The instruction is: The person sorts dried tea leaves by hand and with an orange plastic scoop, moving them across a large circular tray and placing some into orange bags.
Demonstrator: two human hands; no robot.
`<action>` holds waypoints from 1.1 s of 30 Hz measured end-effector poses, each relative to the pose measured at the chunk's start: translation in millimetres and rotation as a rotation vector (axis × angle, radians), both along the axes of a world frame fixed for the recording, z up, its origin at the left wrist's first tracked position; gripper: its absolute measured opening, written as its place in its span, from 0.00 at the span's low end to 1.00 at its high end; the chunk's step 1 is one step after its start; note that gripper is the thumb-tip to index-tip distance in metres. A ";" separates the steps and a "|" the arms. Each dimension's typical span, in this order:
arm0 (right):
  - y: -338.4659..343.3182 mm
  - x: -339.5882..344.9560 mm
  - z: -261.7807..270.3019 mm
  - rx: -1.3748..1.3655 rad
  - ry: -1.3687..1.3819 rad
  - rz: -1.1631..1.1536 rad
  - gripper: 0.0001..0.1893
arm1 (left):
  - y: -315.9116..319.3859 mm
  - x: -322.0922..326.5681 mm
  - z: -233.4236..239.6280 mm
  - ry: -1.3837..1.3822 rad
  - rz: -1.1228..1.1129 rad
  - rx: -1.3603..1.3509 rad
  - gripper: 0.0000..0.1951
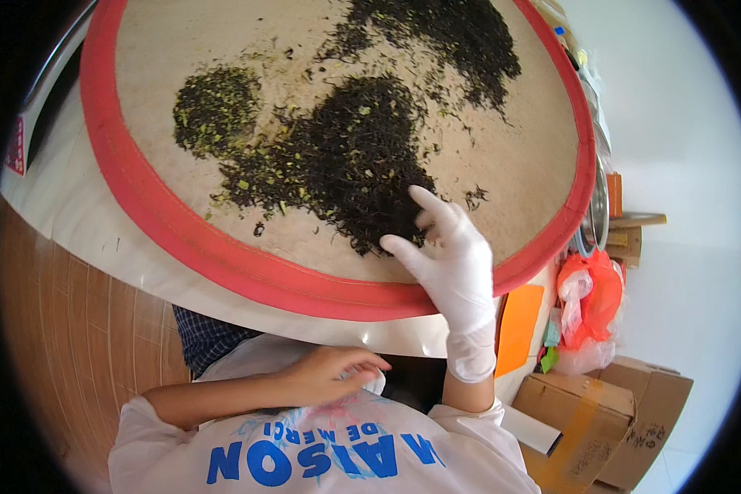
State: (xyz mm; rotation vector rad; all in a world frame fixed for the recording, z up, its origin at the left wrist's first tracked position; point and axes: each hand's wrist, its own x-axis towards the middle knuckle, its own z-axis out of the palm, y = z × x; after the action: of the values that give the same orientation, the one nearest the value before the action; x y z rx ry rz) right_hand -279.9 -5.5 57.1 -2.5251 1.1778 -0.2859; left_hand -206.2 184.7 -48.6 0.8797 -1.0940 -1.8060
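A large round tray [519,179] with a pale flat bed and a red cloth-bound rim lies before me. On it rests a dark heap of twisted dried leaves [364,142], like loose tea, mixed with yellow-green bits. My right hand [451,247], in a white glove, hovers at the heap's near right edge with thumb and fingers apart; nothing shows between them. Bare, my left hand [339,373] rests in front of my belly, fingers curled. Something white shows under its fingertips, and whether it is gripped is unclear.
A smaller greenish pile [216,111] lies left on the tray, another dark pile [444,43] at the far side. Right of the tray are an orange sheet [519,327], a red plastic bag [599,296] and cardboard boxes [580,407]. The white tabletop [74,204] shows at left.
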 end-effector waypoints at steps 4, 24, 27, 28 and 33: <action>-5.5 5.2 -11.4 -0.129 0.053 0.034 0.22 | 11.6 42.7 6.4 0.042 0.053 0.126 0.15; -114.0 -62.3 -8.5 -0.035 -0.028 -0.117 0.19 | 81.4 235.6 105.3 -0.522 1.183 0.026 0.12; -113.0 -73.2 -24.0 0.041 -0.005 0.014 0.17 | 83.9 262.7 148.1 -0.636 1.401 0.049 0.12; -111.8 -75.0 -32.3 0.027 0.032 0.043 0.17 | 85.5 280.9 158.7 -0.679 1.381 -0.110 0.12; -95.4 -70.0 -53.6 -0.089 0.103 0.100 0.17 | 100.2 353.8 243.7 -0.768 1.706 -0.447 0.13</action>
State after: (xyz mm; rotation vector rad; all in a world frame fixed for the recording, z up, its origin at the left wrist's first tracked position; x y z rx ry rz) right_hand -349.9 -100.9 3.6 -2.6948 1.0935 -0.1894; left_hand 147.7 284.9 195.2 1.5091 -0.5988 0.1966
